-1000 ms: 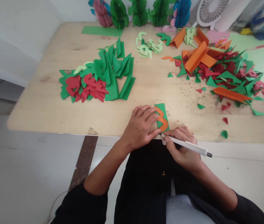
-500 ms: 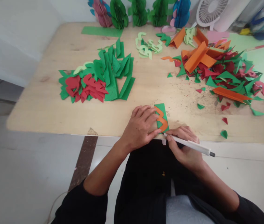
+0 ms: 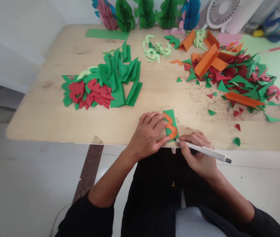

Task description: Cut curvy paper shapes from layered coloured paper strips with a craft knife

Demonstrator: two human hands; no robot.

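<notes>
at the near edge of the wooden table (image 3: 56, 128), green card (image 3: 172, 115) lies flat, orange wavy cutout (image 3: 172, 129) on top. left hand (image 3: 148, 133) is spread over their left side, pressing, nothing pinched. right hand (image 3: 201, 157) grips white pen (image 3: 207, 150), tip by the card's lower right corner; can't tell if it touches. looks like outlining. to do it well: hold cutout and card from slipping, run tip tight along the orange edge, go slow round curves, steer clear of fingertips.
</notes>
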